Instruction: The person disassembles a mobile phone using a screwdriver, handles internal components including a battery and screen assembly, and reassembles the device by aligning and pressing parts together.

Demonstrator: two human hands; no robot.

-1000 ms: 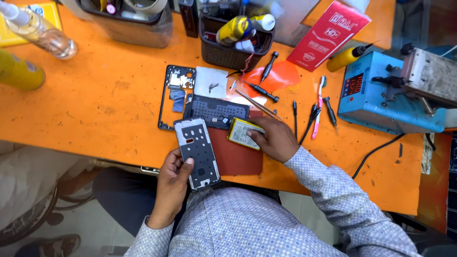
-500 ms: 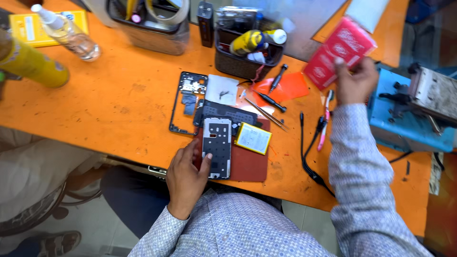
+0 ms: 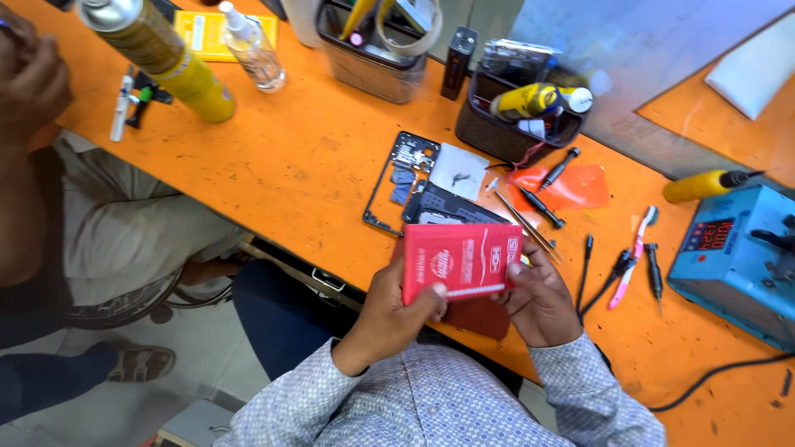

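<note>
Both of my hands hold a flat red packet over the front edge of the orange workbench. My left hand grips its lower left edge. My right hand holds its right end from below. Beneath the packet lies a dark red mat, mostly hidden. Just behind the packet sit a black phone frame and a dark phone part on the bench. A pair of tweezers lies by my right hand.
Screwdrivers, a pink toothbrush and black tools lie to the right. A blue machine stands at the far right. Tool baskets, a yellow can and a clear bottle stand behind. Another person sits at left.
My right hand fetched the red packet from the back right of the bench and brought it in front of me. My left hand let go of the phone and took the packet too.
</note>
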